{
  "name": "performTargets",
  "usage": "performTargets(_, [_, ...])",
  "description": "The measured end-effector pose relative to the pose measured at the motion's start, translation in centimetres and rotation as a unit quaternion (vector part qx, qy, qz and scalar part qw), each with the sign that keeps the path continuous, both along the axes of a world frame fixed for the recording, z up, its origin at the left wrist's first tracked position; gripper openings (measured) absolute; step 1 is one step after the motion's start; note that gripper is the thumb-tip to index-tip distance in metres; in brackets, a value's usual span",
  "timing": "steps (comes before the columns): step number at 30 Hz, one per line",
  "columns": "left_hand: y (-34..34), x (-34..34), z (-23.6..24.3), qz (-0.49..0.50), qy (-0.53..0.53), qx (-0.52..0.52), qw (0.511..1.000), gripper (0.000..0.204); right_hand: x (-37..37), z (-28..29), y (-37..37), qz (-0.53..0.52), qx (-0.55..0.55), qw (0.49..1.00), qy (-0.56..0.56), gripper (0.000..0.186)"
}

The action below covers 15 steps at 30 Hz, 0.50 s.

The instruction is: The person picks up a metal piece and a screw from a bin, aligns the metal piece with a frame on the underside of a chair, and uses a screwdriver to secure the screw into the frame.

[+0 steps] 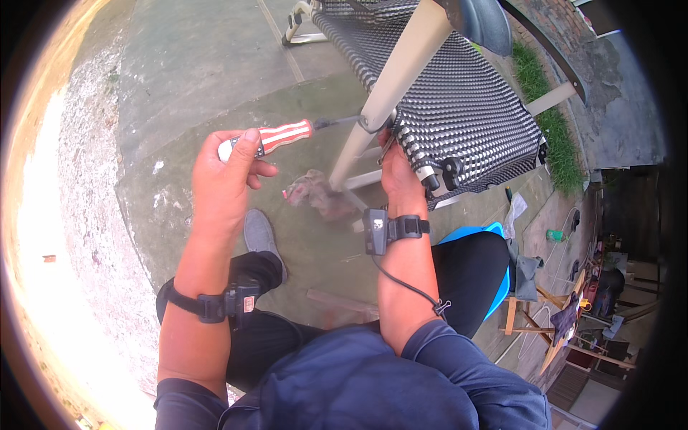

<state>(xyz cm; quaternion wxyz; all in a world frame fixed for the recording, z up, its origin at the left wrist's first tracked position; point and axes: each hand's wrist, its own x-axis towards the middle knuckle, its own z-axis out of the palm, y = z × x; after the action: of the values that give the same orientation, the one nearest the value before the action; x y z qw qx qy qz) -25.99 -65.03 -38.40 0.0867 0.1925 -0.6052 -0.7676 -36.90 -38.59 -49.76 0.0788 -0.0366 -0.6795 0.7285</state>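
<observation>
My left hand (233,165) is closed around the end of a screwdriver with a red-and-white striped handle (283,135). Its dark shaft (337,122) points right and meets the pale tubular leg (351,147) of a chair. Black-and-white woven webbing (459,107) covers the chair, which lies tipped over. Beneath the webbing's near edge, my right hand (401,172) reaches up against the frame. Its fingers are curled and partly hidden there, near a small metallic piece I cannot make out. A dark tube end fitting (451,172) sits just right of that hand.
A crumpled rag (319,195) lies on the green-grey ground below the leg. Beside my right knee is a bright blue plastic edge (494,287). Farther right stand a wooden stool (527,315) and assorted clutter. A grass strip (566,150) runs behind the chair.
</observation>
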Motion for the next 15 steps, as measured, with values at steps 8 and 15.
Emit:
performTargets(8, [-0.1, 0.2, -0.2, -0.009, -0.009, -0.006, 1.0, 0.033, -1.0, -2.7, 0.8, -0.008, 0.004, 1.0, 0.029, 0.029])
performTargets(15, [-0.2, 0.3, -0.2, -0.017, -0.023, 0.01, 1.0, 0.033, -1.3, -3.7, 1.0, -0.026, 0.017, 0.999, 0.024, 0.028])
